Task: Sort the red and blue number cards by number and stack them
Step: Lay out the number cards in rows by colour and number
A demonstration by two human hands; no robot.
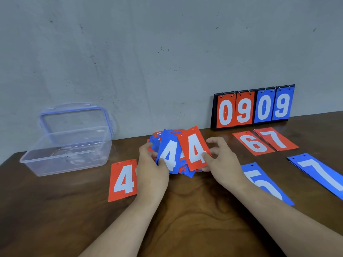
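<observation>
number cards (187, 172) lie in a loose red-and-blue heap at mid-table, between both hands. the left hand (152, 169) pinches a blue 4 (168, 154), thumb on its face. the right hand (220, 162) pinches a red 4 (194, 149) at its lower edge, other fingers spread. both probably belong on the lone red 4 on the table (123, 179) just to the left: lay them flat, edges squared and holes aligned. a scuffed grey wall (148, 52) backs the dark wooden table (185, 210). a clear box (68, 151) stands on the left, and a ringed scoreboard (252, 106) leans against the wall on the right.
</observation>
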